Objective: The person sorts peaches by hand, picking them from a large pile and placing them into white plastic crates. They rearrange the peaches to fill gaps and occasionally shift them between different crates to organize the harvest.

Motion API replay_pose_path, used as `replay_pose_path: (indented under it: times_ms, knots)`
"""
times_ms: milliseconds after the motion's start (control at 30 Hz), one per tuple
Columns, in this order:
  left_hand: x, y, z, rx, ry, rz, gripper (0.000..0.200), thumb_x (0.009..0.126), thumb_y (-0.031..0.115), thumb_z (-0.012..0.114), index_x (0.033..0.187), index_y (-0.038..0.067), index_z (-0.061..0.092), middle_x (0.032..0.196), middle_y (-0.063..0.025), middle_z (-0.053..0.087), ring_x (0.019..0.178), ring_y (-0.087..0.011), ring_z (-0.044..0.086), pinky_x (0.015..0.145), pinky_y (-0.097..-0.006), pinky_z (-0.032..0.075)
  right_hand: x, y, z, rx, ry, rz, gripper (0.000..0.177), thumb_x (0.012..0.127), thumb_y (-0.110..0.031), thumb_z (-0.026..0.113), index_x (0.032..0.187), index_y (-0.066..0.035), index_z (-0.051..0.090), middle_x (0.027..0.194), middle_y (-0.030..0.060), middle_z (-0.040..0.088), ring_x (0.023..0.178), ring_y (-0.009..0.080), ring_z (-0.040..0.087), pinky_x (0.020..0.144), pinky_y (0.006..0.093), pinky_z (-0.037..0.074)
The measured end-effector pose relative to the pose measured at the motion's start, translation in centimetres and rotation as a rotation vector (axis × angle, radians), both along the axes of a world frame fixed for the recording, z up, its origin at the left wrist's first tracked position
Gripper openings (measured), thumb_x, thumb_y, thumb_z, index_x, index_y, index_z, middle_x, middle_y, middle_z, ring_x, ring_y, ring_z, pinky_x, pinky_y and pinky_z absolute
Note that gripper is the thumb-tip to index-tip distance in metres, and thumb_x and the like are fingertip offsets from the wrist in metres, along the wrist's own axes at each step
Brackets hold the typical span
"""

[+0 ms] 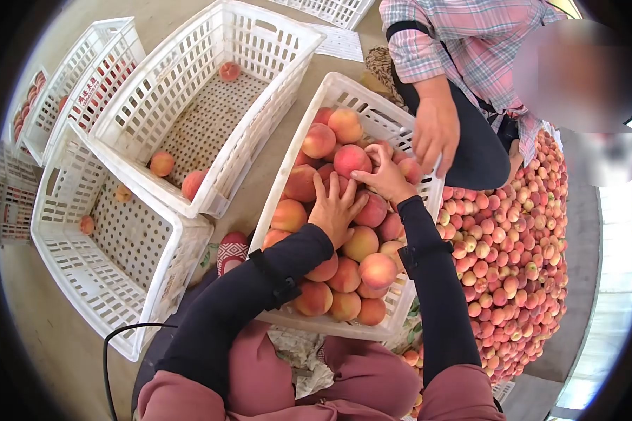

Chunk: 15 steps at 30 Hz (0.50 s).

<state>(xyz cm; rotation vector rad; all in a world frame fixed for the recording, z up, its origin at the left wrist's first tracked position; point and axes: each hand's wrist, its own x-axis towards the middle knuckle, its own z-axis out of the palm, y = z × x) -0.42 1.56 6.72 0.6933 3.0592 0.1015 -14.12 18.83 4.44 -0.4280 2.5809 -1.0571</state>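
Note:
A white plastic crate (314, 98) full of peaches (377, 271) stands in front of me, over my lap. My left hand (336, 212) lies on the peaches near the middle of the crate, its fingers spread and pointing away from me. Just to its right, my right hand (387, 175) has its thumb and fingers curled round the side of a red peach (351, 161). The fingertips of both hands are close together. Part of the fruit under my hands is hidden.
Two white crates (260, 105) (182, 270) on the left hold a few peaches each, with more crates behind. A large peach pile (505, 259) spreads on the right. Another person's hand (435, 126) hangs at my crate's far right edge.

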Motion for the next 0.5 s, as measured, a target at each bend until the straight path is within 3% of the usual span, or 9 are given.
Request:
replay_pose_path:
  times_ms: [33,167,267,333,467,500]
  knots:
    - [0.0,0.0,-0.1,0.002,0.003,0.001,0.079,0.083,0.059,0.063,0.151,0.027,0.039,0.152,-0.0134,0.036,0.138,-0.0453,0.032,0.108,-0.0764,0.017,0.3,-0.3,0.0,-0.062,0.097,-0.007,0.079,0.075,-0.045,0.080,0.136,-0.007,0.047,0.129,0.0227,0.060,0.119,0.0366,0.060,0.101,0.0425,0.047]
    - [0.1,0.0,-0.1,0.005,0.010,-0.005,0.079,0.082,0.059,0.063,0.151,0.027,0.039,0.152,-0.0137,0.036,0.138,-0.0457,0.032,0.108,-0.0764,0.017,1.1,-1.6,3.1,0.075,0.172,0.067,0.078,0.076,-0.044,0.079,0.138,-0.009,0.046,0.131,0.0221,0.059,0.122,0.0355,0.057,0.102,0.0416,0.046]
    - [0.1,0.1,-0.3,0.004,0.010,-0.001,0.080,0.082,0.059,0.064,0.151,0.027,0.039,0.152,-0.0141,0.036,0.138,-0.0464,0.032,0.108,-0.0764,0.017,0.2,-2.1,3.4,0.108,0.017,0.069,0.077,0.076,-0.042,0.079,0.136,-0.007,0.046,0.132,0.0204,0.058,0.124,0.0348,0.055,0.103,0.0405,0.045]
    - [0.2,0.2,-0.4,0.022,0.027,0.004,0.080,0.081,0.058,0.064,0.150,0.027,0.039,0.151,-0.0145,0.036,0.138,-0.0470,0.031,0.108,-0.0763,0.018,0.6,-4.0,4.9,0.207,-0.010,0.020,0.067,0.080,-0.029,0.079,0.132,-0.006,0.044,0.127,0.0177,0.055,0.117,0.0291,0.057,0.101,0.0356,0.046]
    - [0.0,0.1,-0.4,0.044,0.018,0.008,0.081,0.081,0.058,0.064,0.151,0.026,0.039,0.151,-0.0145,0.036,0.138,-0.0474,0.031,0.108,-0.0762,0.018,0.1,-3.6,2.2,0.082,0.026,-0.014,0.065,0.078,-0.031,0.080,0.127,-0.007,0.046,0.124,0.0152,0.056,0.115,0.0297,0.058,0.101,0.0358,0.045]
    - [0.0,0.1,-0.3,0.035,0.021,0.004,0.081,0.082,0.058,0.064,0.151,0.025,0.038,0.151,-0.0145,0.036,0.138,-0.0474,0.032,0.108,-0.0762,0.018,0.6,-3.8,2.5,0.111,0.144,0.040,0.067,0.076,-0.035,0.079,0.127,-0.006,0.047,0.126,0.0156,0.057,0.116,0.0328,0.058,0.099,0.0386,0.046]
